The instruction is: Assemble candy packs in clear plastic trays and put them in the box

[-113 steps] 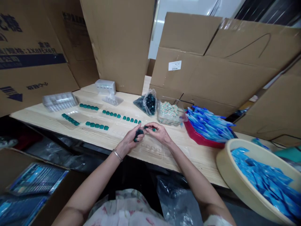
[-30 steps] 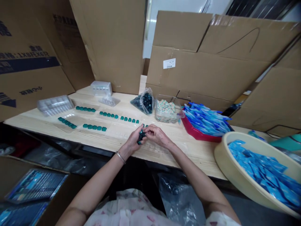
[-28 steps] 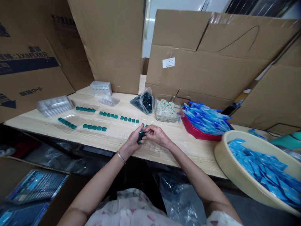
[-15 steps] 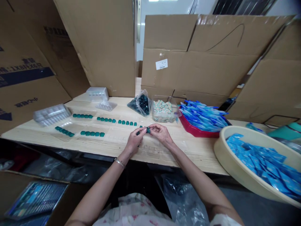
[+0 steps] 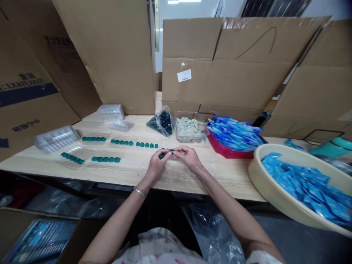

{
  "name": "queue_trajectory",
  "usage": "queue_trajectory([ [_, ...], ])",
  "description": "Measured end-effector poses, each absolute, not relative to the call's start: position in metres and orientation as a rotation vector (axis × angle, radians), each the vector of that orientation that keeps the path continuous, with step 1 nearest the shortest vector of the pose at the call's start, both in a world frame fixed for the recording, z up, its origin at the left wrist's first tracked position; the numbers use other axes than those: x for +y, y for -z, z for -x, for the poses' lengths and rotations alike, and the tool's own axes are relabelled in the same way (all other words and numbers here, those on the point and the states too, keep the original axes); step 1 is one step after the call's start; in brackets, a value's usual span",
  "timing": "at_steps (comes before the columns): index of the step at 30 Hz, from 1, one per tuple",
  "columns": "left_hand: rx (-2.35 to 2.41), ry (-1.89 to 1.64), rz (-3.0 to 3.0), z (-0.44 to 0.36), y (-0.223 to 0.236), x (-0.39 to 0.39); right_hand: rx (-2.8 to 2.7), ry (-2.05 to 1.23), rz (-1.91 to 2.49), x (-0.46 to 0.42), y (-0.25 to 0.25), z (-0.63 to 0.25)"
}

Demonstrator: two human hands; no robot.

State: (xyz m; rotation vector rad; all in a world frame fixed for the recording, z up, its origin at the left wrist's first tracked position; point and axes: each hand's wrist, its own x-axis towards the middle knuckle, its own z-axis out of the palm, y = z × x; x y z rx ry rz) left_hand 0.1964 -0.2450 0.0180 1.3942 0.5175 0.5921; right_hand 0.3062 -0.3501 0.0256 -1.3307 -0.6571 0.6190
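Pinching a small green piece (image 5: 172, 151) at clock centre between nearly closed left hand (image 5: 156, 164) and right hand (image 5: 191, 159), cupping extra pieces (image 5: 161, 155) in the left; facing bagged dark pieces (image 5: 165, 121) near twelve o'clock, clear tub (image 5: 189, 138) of pale chips (image 5: 188, 125) past one, red tray (image 5: 228, 152) of blue packets (image 5: 233, 134) before three, cream basin (image 5: 261, 179) of sachets (image 5: 305, 179) after three

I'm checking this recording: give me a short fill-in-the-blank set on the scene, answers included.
1. The left hand and right hand hold small pieces whose colour is ____.
2. The bracelet circles the ____ wrist.
3. The bin between the clear tub and the basin is coloured ____.

Missing words: green; left; red.
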Motion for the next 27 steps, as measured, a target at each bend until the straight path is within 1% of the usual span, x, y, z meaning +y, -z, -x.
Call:
queue_trajectory([
  [3, 0.484, -0.806, -1.726, -0.201, -0.016, -0.244, -0.713, -0.584, 1.376, -0.349, -0.024, -0.303],
  [4, 0.476, -0.826, -1.789, -0.202, -0.015, -0.244, -0.738, -0.559, 1.398, -0.349, -0.023, -0.303],
  [11, 0.480, -0.754, -1.879, -0.205, -0.010, -0.241, -0.884, -0.411, 1.510, -0.347, -0.018, -0.302],
  [13, 0.473, -0.736, -1.887, -0.205, -0.010, -0.241, -0.953, -0.290, 1.559, -0.348, -0.017, -0.301],
  [17, 0.511, -0.746, -1.906, -0.205, -0.011, -0.241, -1.197, 0.062, 1.698, -0.349, -0.017, -0.296],
  [19, 0.514, -0.733, -1.906, -0.204, -0.011, -0.241, -1.282, 0.165, 1.734, -0.350, -0.018, -0.295],
  [23, 0.506, -0.653, -1.850, -0.203, -0.012, -0.240, -1.321, 0.238, 1.755, -0.350, -0.018, -0.292],
  [27, 0.491, -0.677, -1.815, -0.202, -0.014, -0.240, -1.359, 0.243, 1.747, -0.350, -0.017, -0.288],
])
